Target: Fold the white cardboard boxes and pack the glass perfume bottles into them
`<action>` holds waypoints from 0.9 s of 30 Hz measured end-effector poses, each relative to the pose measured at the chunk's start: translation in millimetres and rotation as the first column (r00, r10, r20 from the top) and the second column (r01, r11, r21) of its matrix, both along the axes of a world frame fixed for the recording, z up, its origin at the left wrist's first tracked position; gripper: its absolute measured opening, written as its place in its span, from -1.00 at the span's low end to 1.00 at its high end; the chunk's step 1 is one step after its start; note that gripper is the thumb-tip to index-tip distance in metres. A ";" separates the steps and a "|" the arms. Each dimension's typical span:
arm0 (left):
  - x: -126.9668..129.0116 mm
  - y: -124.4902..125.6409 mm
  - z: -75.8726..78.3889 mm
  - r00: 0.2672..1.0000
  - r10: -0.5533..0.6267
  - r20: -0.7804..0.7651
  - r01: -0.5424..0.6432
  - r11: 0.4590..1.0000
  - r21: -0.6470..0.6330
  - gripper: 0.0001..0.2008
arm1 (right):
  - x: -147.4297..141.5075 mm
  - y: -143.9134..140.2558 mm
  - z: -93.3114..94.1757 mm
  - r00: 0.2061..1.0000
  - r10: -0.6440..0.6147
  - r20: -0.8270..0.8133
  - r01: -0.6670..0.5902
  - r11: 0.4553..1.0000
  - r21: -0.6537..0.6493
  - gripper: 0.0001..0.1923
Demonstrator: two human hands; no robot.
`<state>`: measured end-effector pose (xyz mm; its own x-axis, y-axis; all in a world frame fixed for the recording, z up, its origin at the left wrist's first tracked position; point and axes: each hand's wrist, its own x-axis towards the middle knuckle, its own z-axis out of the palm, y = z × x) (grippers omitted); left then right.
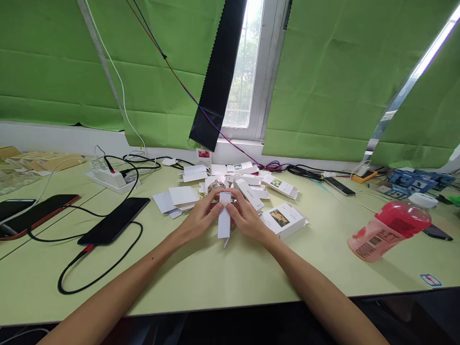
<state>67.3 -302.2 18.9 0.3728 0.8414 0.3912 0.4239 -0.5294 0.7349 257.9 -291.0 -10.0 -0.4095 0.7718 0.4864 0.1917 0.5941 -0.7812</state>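
Creased green blinds (323,86) hang behind a smooth, pale worktop (251,280). Left hand (201,216) and right hand (248,216) together pinch a narrow, white cardboard box (224,223) (a thin flap (226,243) juts from its near end) above the worktop, with angular cartons (183,195) scattered beyond.

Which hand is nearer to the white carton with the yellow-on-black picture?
Right: the right hand is just left of the white carton; whether they touch is unclear. The left hand is farther left, beyond the narrow white cardboard piece both hold.
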 end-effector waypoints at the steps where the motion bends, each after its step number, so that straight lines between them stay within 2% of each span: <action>1: -0.1 0.0 -0.1 1.000 -0.003 0.002 0.003 1.000 0.000 -0.42 | -0.1 0.0 -0.1 1.000 0.000 0.001 0.000 1.000 -0.003 -0.55; 27: 0.2 0.2 -0.5 1.000 -0.028 0.007 0.028 1.000 -0.001 -0.46 | -0.9 0.0 0.4 1.000 0.013 -0.013 -0.013 1.000 0.003 -0.54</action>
<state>67.4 -301.9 18.3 0.3938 0.8309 0.3930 0.4035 -0.5405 0.7383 257.1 -290.9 -9.6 -0.4132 0.7649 0.4941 0.1737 0.5988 -0.7818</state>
